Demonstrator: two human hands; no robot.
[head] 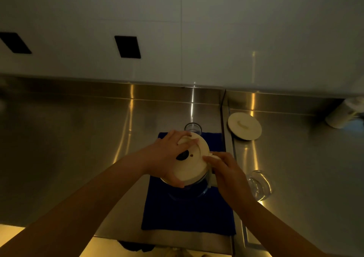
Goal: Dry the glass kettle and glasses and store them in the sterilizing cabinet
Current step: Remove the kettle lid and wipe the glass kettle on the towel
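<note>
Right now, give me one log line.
left hand: on kettle lid | right hand: kettle handle | kettle on blue cloth | glass beside

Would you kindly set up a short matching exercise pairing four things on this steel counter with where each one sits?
Things:
1. glass kettle
2. loose white lid
3. far glass
4. near glass

Places:
A. bare steel, right of the blue cloth, by the right forearm
B. at the cloth's far edge, beyond the kettle
C. on the cloth, between the left hand and right hand
D. bare steel, far right of the cloth

Pairs: 1-C, 2-D, 3-B, 4-A
</note>
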